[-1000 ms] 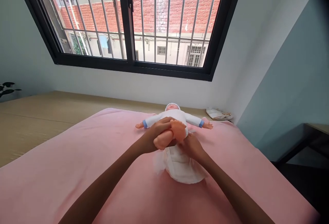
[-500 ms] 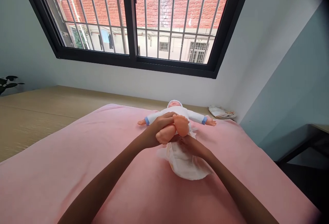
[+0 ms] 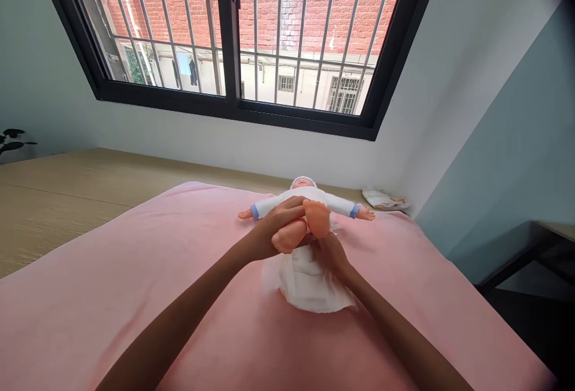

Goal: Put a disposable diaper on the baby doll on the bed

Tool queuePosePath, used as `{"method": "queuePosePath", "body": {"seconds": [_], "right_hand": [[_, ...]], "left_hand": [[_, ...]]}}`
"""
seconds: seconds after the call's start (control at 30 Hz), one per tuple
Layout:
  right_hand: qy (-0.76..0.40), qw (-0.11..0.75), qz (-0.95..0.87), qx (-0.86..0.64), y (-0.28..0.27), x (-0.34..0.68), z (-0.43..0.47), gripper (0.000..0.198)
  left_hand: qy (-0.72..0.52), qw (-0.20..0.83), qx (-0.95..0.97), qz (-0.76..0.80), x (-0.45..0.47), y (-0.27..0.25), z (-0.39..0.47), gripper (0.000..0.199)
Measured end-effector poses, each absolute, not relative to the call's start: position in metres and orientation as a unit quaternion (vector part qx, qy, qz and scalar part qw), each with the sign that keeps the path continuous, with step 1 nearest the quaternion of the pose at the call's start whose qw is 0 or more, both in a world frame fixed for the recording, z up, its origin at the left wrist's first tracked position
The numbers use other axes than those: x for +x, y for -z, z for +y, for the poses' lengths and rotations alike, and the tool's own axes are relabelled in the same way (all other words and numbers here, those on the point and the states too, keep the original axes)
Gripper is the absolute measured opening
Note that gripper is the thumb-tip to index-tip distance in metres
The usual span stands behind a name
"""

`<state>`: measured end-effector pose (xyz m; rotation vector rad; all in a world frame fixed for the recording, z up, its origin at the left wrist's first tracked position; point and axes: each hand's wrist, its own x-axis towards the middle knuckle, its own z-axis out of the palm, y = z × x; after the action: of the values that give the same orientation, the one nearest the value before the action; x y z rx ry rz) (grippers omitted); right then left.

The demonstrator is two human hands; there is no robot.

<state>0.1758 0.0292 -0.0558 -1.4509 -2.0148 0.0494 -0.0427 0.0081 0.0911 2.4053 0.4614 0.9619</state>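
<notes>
A baby doll (image 3: 303, 193) in a white top with blue cuffs lies on its back, arms spread and head toward the window. My left hand (image 3: 274, 228) is wrapped round the doll's legs and keeps its feet (image 3: 317, 218) raised toward me. Below the feet a white diaper (image 3: 309, 283) lies spread out, its near end toward me. My right hand (image 3: 331, 254) is at the diaper's right side, under the raised legs. Its fingertips are hidden there, and they appear closed on the diaper.
A pink sheet (image 3: 188, 259) covers much of the tan surface (image 3: 67, 190). Another folded diaper (image 3: 385, 199) lies at the back right by the wall. A barred window (image 3: 233, 106) is behind, and a dark table (image 3: 534, 253) stands at the right.
The near end of the diaper has shifted left and lies straighter under the doll. My right hand has moved slightly left with it. My left hand still holds the legs up.
</notes>
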Motion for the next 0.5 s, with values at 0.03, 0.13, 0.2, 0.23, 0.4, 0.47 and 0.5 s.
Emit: {"method": "queuePosePath", "body": {"seconds": [0.03,0.13,0.2,0.23,0.4,0.47,0.5], "right_hand": [[-0.019,0.323,-0.774,-0.544,0.055,0.173,0.029,0.018],[-0.022,0.308,-0.803,-0.51,0.056,0.168,0.027,0.024],[-0.022,0.296,-0.817,-0.494,0.061,0.168,0.026,0.028],[-0.018,0.286,-0.823,-0.491,0.063,0.169,0.026,0.029],[-0.021,0.178,-0.827,-0.533,0.076,0.176,0.026,0.043],[-0.032,0.14,-0.816,-0.561,0.078,0.176,0.024,0.046],[-0.034,0.133,-0.812,-0.568,0.077,0.175,0.023,0.046]], "left_hand": [[-0.36,0.256,0.881,0.172,-0.043,-0.091,0.009,0.042],[-0.373,0.265,0.872,0.172,-0.045,-0.091,0.011,0.046],[-0.377,0.27,0.869,0.17,-0.048,-0.091,0.013,0.047],[-0.381,0.274,0.867,0.169,-0.048,-0.091,0.013,0.047],[-0.388,0.295,0.857,0.167,-0.051,-0.09,0.017,0.049],[-0.398,0.285,0.857,0.163,-0.052,-0.09,0.017,0.05],[-0.402,0.281,0.857,0.16,-0.052,-0.09,0.016,0.05]]}}
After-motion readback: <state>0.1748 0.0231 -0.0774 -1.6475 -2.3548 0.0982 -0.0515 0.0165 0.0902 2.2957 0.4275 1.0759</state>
